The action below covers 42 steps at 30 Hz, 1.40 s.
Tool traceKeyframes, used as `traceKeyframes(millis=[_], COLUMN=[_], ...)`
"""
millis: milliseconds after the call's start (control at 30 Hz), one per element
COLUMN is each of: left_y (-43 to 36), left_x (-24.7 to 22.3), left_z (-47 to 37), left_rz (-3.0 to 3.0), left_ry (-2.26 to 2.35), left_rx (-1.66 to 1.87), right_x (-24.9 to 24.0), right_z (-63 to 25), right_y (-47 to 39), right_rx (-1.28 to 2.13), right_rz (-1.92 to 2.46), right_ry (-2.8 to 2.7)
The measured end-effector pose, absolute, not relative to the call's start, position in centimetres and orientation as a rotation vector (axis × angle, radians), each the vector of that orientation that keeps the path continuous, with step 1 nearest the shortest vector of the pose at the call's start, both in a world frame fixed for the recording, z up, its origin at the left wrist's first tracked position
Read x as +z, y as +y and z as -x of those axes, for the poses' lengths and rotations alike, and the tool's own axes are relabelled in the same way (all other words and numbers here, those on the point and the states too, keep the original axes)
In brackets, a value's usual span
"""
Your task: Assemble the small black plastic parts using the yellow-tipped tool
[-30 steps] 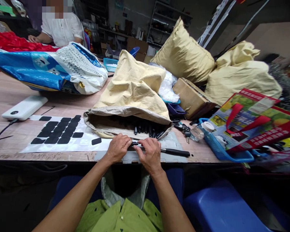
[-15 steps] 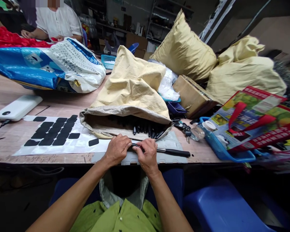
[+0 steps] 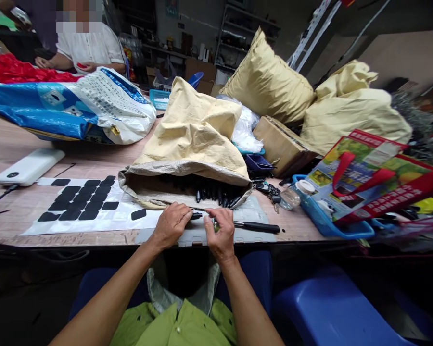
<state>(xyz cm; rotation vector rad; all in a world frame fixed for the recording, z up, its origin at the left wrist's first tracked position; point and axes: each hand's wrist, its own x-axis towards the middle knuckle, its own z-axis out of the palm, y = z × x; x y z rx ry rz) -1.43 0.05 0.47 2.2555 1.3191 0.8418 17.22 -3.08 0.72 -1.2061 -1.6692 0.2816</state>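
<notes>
My left hand (image 3: 171, 223) is closed around a small black part (image 3: 196, 216), whose end sticks out to the right. Just across a narrow gap, my right hand (image 3: 220, 230) has its fingers curled in; what they hold, if anything, is too small to make out. Both hands rest over a grey mat (image 3: 252, 217) at the table's front edge. A black-handled tool (image 3: 258, 227) with a metal shaft lies right of my right hand. Behind the hands, an open beige sack (image 3: 198, 129) holds several black pen-like parts (image 3: 220, 196).
Rounded black pieces (image 3: 77, 198) lie on a white sheet (image 3: 120, 222) at left, near a white power bank (image 3: 29, 167). A blue-white bag (image 3: 75, 108) lies behind. Keys (image 3: 270, 191), a clear jar (image 3: 290, 198) and a blue basket (image 3: 321, 218) are right. A person (image 3: 90, 45) sits opposite.
My hands have moved slightly apart, and the black part now shows its free end beside my left hand. The view has shifted a little.
</notes>
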Motion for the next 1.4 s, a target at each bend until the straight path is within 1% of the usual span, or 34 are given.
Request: traceKeyframes(millis=[100, 167, 267, 367, 467, 567, 600, 667, 767, 833, 933, 1000, 1067, 1167, 1233, 1400], left_y=[-2.8, -5.5, -9.2, -10.8, -10.7, -10.5, -10.4, -10.1, -7.9, -5.2, 0.1, 3.3, 5.5, 6.6, 6.3, 3.9], left_x=[1.2, 1.3, 0.1, -3.3, -7.4, -8.9, -8.5, -6.1, -0.7, 2.4, 4.4, 4.3, 3.7, 3.3, 3.6, 4.8], left_z=[1.5, 1.4, 1.0, 0.5, 0.2, -0.1, -0.3, -0.5, -0.8, -0.9, -1.0, -1.3, -1.8, -2.4, -2.3, -0.3], left_rz=[-2.18, -2.168, -2.207, -2.202, -2.111, -2.067, -2.074, -2.085, -2.009, -1.945, -1.906, -1.876, -1.865, -1.865, -1.866, -1.908], left_ry=[1.16, 0.996, 0.869, 1.058, 1.265, 1.296, 1.271, 1.183, 1.009, 0.994, 1.364, 1.624, 1.813, 1.939, 1.935, 1.846], left_rx=[0.955, 0.907, 0.652, 0.334, -0.033, -0.238, -0.236, -0.136, 0.135, 0.35, 0.721, 0.821, 0.74, 0.513, 0.441, 0.411], right_x=[0.2, -0.2, -0.5, -0.6, -0.6, -0.6, -0.5, -0.5, -0.4, -0.4, -0.5, -0.5, -0.5, -0.4, -0.3, -0.2], right_z=[-17.8, -18.1, -18.2, -18.2, -18.2, -18.2, -18.1, -18.1, -18.0, -18.0, -18.1, -18.1, -18.1, -18.1, -18.1, -18.1], right_y=[-3.3, -3.4, -3.5, -3.5, -3.5, -3.6, -3.6, -3.6, -3.6, -3.5, -3.6, -3.6, -3.6, -3.6, -3.6, -3.7], right_rx=[0.361, 0.421, 0.478, 0.495, 0.495, 0.497, 0.496, 0.492, 0.479, 0.473, 0.454, 0.437, 0.426, 0.419, 0.414, 0.414], right_rz=[1.167, 1.129, 1.093, 1.089, 1.075, 1.076, 1.079, 1.084, 1.081, 1.079, 1.095, 1.106, 1.104, 1.087, 1.079, 1.064], right_ry=[-1.512, -1.404, -1.333, -1.35, -1.366, -1.369, -1.372, -1.378, -1.385, -1.394, -1.417, -1.429, -1.437, -1.442, -1.44, -1.436])
